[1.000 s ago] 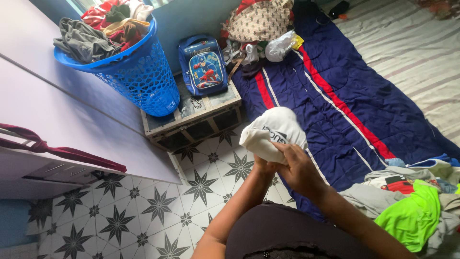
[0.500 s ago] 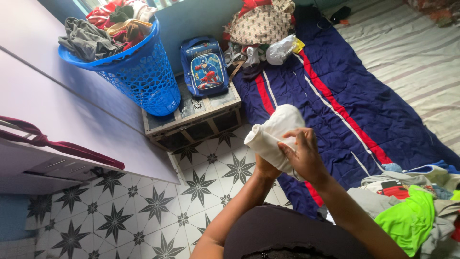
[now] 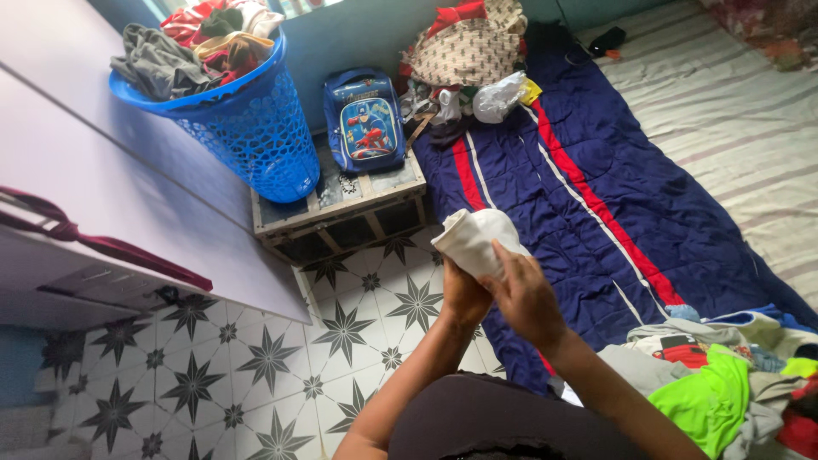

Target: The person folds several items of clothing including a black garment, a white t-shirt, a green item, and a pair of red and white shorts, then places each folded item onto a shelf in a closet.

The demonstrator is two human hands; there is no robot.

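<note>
Head view, listed from the hands outward. Left hand (image 3: 463, 298): closed around the lower end of a rolled white cloth (image 3: 474, 239), gripping from beneath. Right hand (image 3: 522, 296): fingers pressed on the cloth's near side, clamped against it. Cloth: a tight bundle held in the air above the join of tiled floor (image 3: 256, 375) and blue quilt (image 3: 588, 196); its long axis runs from the hands up and to the left, rolled end pointing toward the wooden trunk (image 3: 345, 213).

Open room: bare star-patterned tiles to the left and below the hands; the quilt's flat striped surface to the right, well apart from any pile.

Edges: pale cabinet (image 3: 128, 196) borders the tiles on the left, a dark red strap (image 3: 102, 245) lying across it. Trunk stands just beyond the cloth, bearing a blue laundry basket (image 3: 247, 128) heaped with clothes and a blue backpack (image 3: 365, 119). Clothes pile (image 3: 716, 392), with a bright green garment, lies near the right forearm. Striped mattress (image 3: 733, 111) edges the quilt's far side.
</note>
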